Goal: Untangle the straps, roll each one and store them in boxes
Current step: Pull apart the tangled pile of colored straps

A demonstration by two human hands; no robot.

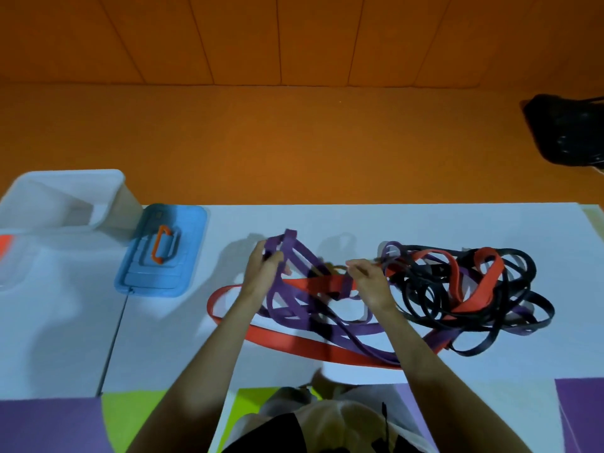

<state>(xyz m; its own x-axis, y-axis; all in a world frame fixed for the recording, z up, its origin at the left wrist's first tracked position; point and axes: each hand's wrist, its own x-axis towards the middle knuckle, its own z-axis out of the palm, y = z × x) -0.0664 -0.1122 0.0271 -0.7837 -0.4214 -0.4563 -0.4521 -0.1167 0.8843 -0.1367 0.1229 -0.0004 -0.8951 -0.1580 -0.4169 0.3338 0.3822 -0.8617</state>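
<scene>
**Strap untangling, early stage: purple strap being drawn out of the tangle**

The person is working at a white table (408, 220). The left hand (261, 274) is gripping several gathered loops of a purple strap (294, 253), fingers curled round them and lifting them just above the tabletop. The right hand (371, 284) is reaching over a red strap (287, 343) at the near edge of the tangle (464, 289). Its fingers are bending toward the strands, but whether they are pinching one cannot be told.

The purple strap is trailing from the left hand across the red strap and back into the tangle, so it is not yet free. The red strap is lying in a wide loop in front of the person, its far part running on into the knot. The black straps (425, 308) are lying wound through the rest, right of both hands.

A clear box (119, 204) is standing open at the far left with nothing visible inside, and its blue lid (173, 223) is lying beside it. A second box (13, 276) is showing at the frame's left edge with an orange-red shape in it that is too cut off to identify.

Judged from this, no strap is yet separated, rolled or visibly stored, so nearly all of the task is still ahead.
</scene>
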